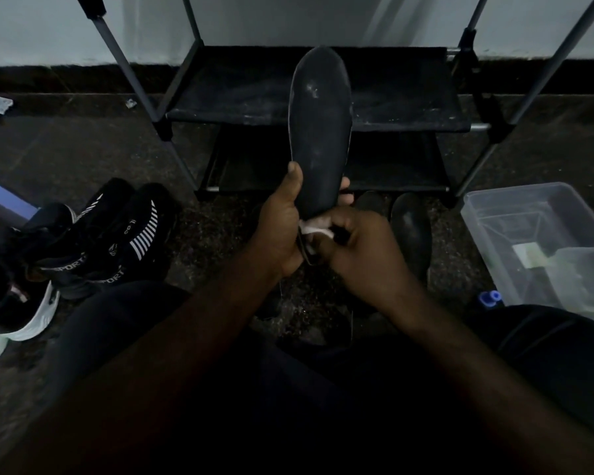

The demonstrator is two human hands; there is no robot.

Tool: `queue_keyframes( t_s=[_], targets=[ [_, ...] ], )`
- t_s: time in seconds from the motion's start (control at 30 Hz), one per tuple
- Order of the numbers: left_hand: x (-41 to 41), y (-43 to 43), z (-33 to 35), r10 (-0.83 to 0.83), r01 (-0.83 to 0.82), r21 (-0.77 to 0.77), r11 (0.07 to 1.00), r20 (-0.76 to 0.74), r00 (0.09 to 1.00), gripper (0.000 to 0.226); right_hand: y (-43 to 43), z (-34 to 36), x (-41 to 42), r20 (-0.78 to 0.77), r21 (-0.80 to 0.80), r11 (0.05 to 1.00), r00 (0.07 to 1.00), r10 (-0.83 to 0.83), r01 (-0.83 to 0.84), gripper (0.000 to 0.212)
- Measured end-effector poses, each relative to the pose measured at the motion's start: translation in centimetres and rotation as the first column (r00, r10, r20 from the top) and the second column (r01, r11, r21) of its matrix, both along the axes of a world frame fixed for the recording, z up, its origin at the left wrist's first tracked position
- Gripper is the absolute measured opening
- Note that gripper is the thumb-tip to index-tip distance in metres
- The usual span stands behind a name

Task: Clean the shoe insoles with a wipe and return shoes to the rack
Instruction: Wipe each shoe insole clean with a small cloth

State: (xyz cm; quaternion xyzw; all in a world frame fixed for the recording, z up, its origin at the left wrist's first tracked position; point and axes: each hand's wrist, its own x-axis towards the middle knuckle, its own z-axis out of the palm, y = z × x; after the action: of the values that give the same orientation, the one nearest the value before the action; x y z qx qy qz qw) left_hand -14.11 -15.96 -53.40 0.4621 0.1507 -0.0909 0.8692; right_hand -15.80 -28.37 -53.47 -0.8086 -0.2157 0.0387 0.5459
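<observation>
Dim, underexposed scene, brighter toward the top, deep shadow below, wide-angle edge bending, soft grainy detail

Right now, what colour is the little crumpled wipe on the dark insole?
White; the little crumpled wipe shows best in head view.

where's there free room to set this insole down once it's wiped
Both rack shelves look bare: the upper shelf and the lower shelf. The floor is also free between the sneakers and the rack's left leg. Crowded spots: in front of the rack, where black shoes stand, and the right side, taken by the clear bin.
</observation>
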Motion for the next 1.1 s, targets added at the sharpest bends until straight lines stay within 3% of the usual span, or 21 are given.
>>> queue_keyframes(
  t_s=[0.07,0.1,0.23,0.4,0.47,0.57,0.73,0.8,0.87,0.93,1.0,1.1],
  targets=[
    [-0.1,0.1,0.2,-0.006,0.005,-0.033,0.999,-0.023,1.0,0.065,0.0,0.4,-0.2,-0.15,0.125,0.987,0.982,0.115,-0.097,0.011],
    [0.0,0.2,0.3,-0.005,0.003,-0.057,0.998,-0.023,1.0,0.066,-0.2,0.4,0.2,-0.148,0.13,0.989,0.984,0.094,-0.075,0.01],
    [0.3,0.5,0.5,0.064,-0.06,-0.091,0.994,0.043,0.997,0.063,-1.0,-0.6,1.5,0.021,-0.076,0.986,0.989,-0.148,0.149,0.014],
    [0.3,0.4,0.0,0.075,-0.072,-0.067,0.995,0.049,0.996,0.068,0.3,0.0,-0.5,-0.179,0.127,0.99,0.98,0.085,-0.063,0.011],
    [0.3,0.6,0.1,0.075,-0.07,-0.079,0.994,0.065,0.995,0.067,0.1,-0.1,0.1,-0.197,0.158,0.987,0.979,0.05,-0.019,0.007],
    [0.5,0.7,0.2,0.07,-0.065,-0.062,0.996,0.082,0.994,0.067,-0.3,-0.8,0.8,-0.085,0.031,0.996,0.993,-0.079,0.082,0.005],
    [0.4,0.8,-0.2,0.075,-0.073,-0.058,0.996,0.037,0.996,0.068,0.1,0.2,-0.3,-0.26,0.22,0.972,0.955,0.14,-0.082,0.009],
    [0.5,0.8,0.0,0.076,-0.073,-0.058,0.996,0.058,0.995,0.066,-0.1,-0.4,0.3,-0.199,0.177,0.984,0.979,0.043,-0.007,0.006],
    [0.5,0.7,0.0,0.088,-0.085,-0.037,0.996,0.075,0.993,0.067,-0.3,-1.1,0.8,-0.067,0.023,0.997,0.995,-0.074,0.075,0.005],
    [0.5,0.5,0.0,0.099,-0.098,-0.013,0.995,0.066,0.993,0.069,-0.2,-1.1,0.5,-0.104,0.02,0.999,0.994,-0.033,0.035,0.007],
    [0.5,0.6,-0.1,0.112,-0.112,-0.009,0.994,0.051,0.992,0.07,0.1,-0.4,-0.1,-0.206,0.127,0.99,0.974,0.091,-0.065,0.009],
    [0.6,0.7,0.1,0.134,-0.134,-0.011,0.991,0.06,0.989,0.068,0.1,-0.9,0.3,-0.116,0.092,0.995,0.992,0.043,-0.032,0.007]
  ],
)
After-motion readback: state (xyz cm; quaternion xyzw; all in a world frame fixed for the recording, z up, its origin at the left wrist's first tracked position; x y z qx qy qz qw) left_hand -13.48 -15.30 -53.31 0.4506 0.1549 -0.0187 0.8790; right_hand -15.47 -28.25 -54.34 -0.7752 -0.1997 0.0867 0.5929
